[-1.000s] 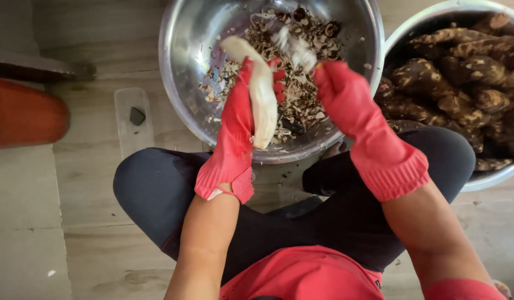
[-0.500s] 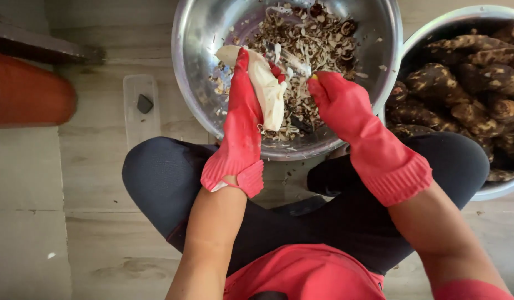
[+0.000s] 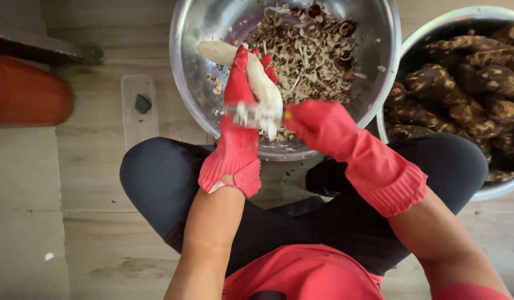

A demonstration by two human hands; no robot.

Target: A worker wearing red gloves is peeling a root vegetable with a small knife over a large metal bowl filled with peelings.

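Both my hands wear red rubber gloves. My left hand grips a long, pale peeled root and holds it over a large steel bowl filled with brown peelings. My right hand is closed around a peeler, whose blurred metal blade lies across the root's lower end, close to my left wrist. The peeler's handle is mostly hidden in the glove.
A second steel bowl at the right holds several unpeeled brown roots. A clear plastic lid with a small dark piece lies on the wooden floor at the left, beside an orange-red rounded object. My crossed legs sit below the bowl.
My right hand has drawn the peeler down the root from its upper part to its lower end. My left hand has tilted the root so its tip points more to the left.
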